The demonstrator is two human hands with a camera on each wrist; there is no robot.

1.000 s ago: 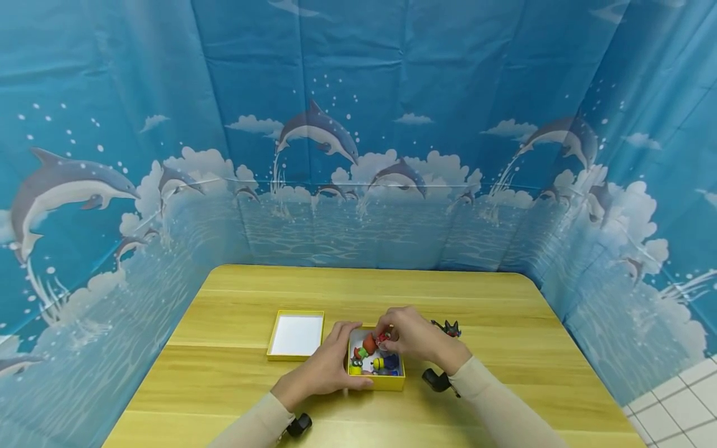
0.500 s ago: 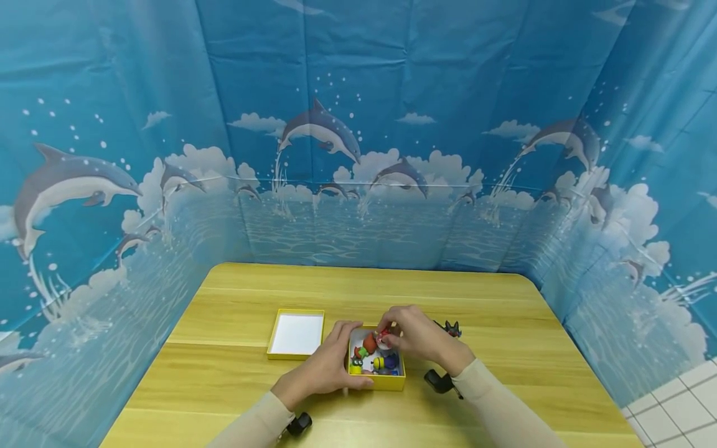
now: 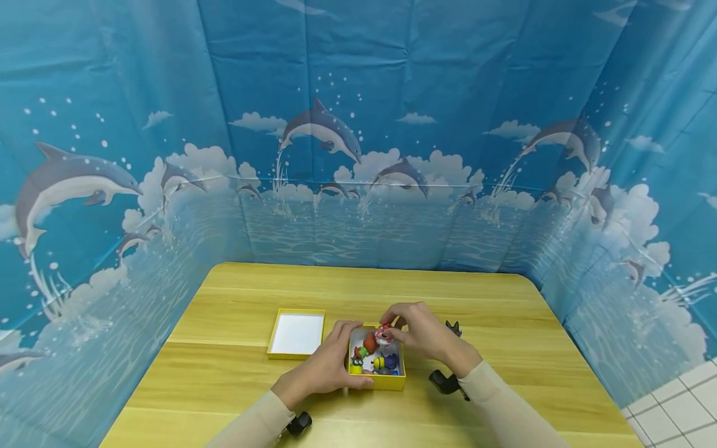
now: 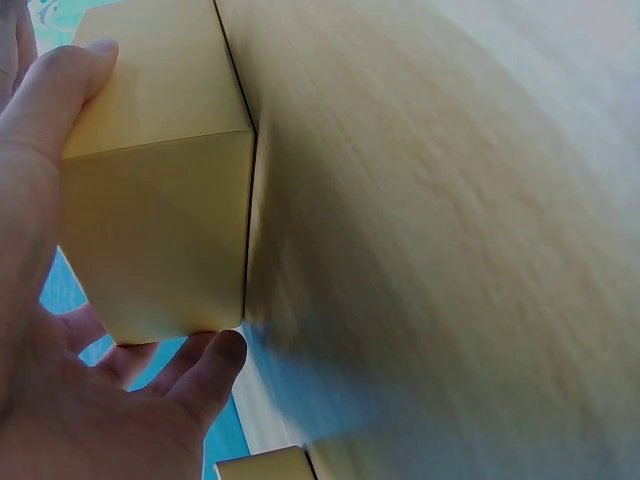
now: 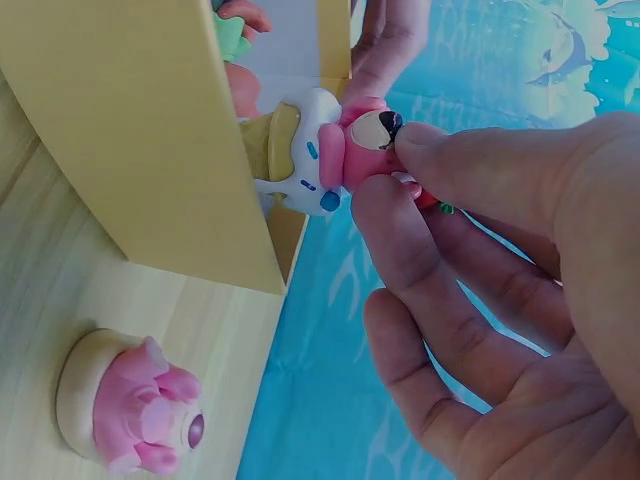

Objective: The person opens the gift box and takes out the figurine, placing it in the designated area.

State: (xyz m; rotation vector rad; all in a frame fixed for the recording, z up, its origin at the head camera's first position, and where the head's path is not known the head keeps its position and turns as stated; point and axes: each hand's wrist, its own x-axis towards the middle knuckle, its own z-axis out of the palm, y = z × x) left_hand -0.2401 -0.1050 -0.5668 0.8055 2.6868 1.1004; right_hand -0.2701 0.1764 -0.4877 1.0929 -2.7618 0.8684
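Note:
My left hand [image 3: 327, 363] grips the yellow open box [image 3: 376, 384], its thumb along the near wall and its fingers at the far side, as the left wrist view [image 4: 160, 240] also shows. Between the thumb and index finger of my right hand [image 3: 424, 330] is a pink toy figurine [image 5: 360, 150] with a white, sprinkled ice-cream-cone base. The base is at the box's rim, partly hidden by the wall. Inside the box lie several figurines, among them a red-haired one with green [image 3: 366, 344] and a yellow-and-blue one [image 3: 385, 361].
Left of the box lies the yellow lid [image 3: 296, 335], white inside up. A pink figurine on a cream base [image 5: 140, 402] rests on the table beside the box. A dark thing with pointed tips [image 3: 452, 327] shows behind my right wrist. A dolphin-print curtain [image 3: 358, 230] surrounds the table.
My right hand has risen slightly and shifted right with the pink figurine, more of which now shows above the other toys. The left hand and the box stay in place.

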